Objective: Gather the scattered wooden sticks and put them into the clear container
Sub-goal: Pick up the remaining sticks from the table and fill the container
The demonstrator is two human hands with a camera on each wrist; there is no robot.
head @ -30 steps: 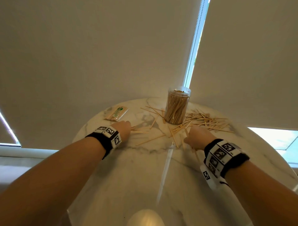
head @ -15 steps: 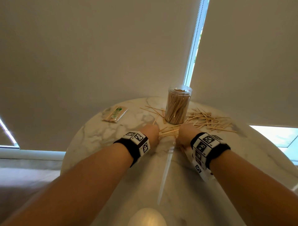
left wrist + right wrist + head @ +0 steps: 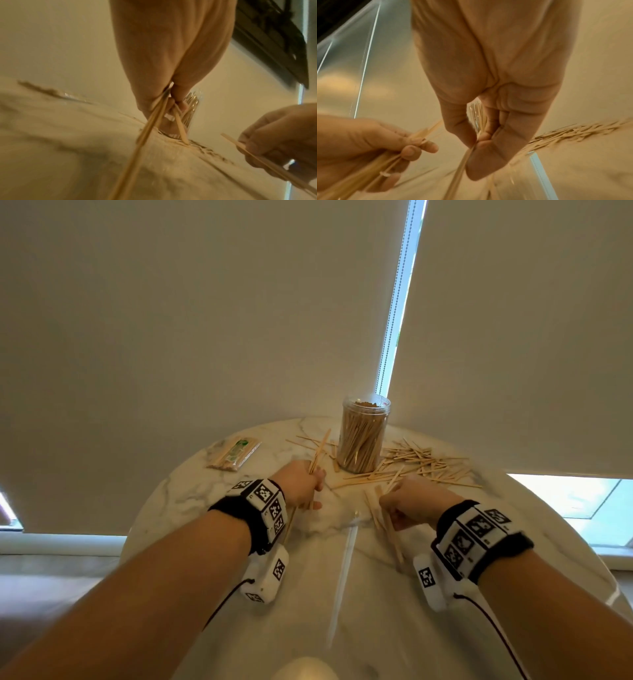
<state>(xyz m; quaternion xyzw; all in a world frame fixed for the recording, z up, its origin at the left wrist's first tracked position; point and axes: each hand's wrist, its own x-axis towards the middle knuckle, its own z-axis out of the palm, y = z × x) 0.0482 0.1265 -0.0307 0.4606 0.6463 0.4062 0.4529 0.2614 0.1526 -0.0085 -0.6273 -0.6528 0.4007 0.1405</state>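
A clear container (image 3: 363, 436) (image 3: 190, 108) stands at the far side of the round marble table (image 3: 212, 494), packed with upright wooden sticks. My left hand (image 3: 303, 486) (image 3: 173, 106) (image 3: 373, 146) grips a small bundle of sticks (image 3: 317, 453) (image 3: 147, 135) just left of the container. Near the container's front, my right hand (image 3: 407, 501) (image 3: 479, 136) (image 3: 278, 142) pinches a few sticks (image 3: 387, 522) (image 3: 460, 166) that slant down to the table. Loose sticks (image 3: 424, 462) (image 3: 573, 131) lie scattered right of the container, with a few (image 3: 308, 441) to its left.
A wrapped packet of sticks (image 3: 234, 455) lies at the table's far left. Window blinds (image 3: 205, 320) hang close behind the table, with a bead chain (image 3: 394, 313) in the gap above the container.
Both hands swept inward across the table, drew the sticks together, then closed on them. Now each hand lifts its own bundle, and the two hands have moved slightly apart.
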